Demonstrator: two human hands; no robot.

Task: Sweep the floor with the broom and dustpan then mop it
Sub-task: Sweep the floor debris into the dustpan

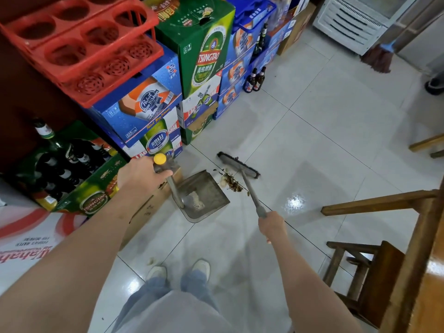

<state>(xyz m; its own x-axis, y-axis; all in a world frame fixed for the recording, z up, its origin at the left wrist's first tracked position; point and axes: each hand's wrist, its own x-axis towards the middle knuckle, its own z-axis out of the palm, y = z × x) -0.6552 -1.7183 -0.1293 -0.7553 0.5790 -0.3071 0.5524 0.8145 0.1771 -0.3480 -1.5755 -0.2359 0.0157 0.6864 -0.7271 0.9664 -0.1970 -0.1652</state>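
around you the pale tiled floor (324, 121) runs past stacked beer cartons (153, 109). the mop (379, 56) leans far off by the white cooler (353, 22). your left hand (139, 179) grips the dustpan (201, 195) handle, pan resting on the tiles. your right hand (272, 224) curls round the broom (240, 168) handle, bristles just beyond the debris pile (231, 182) beside the pan's lip.
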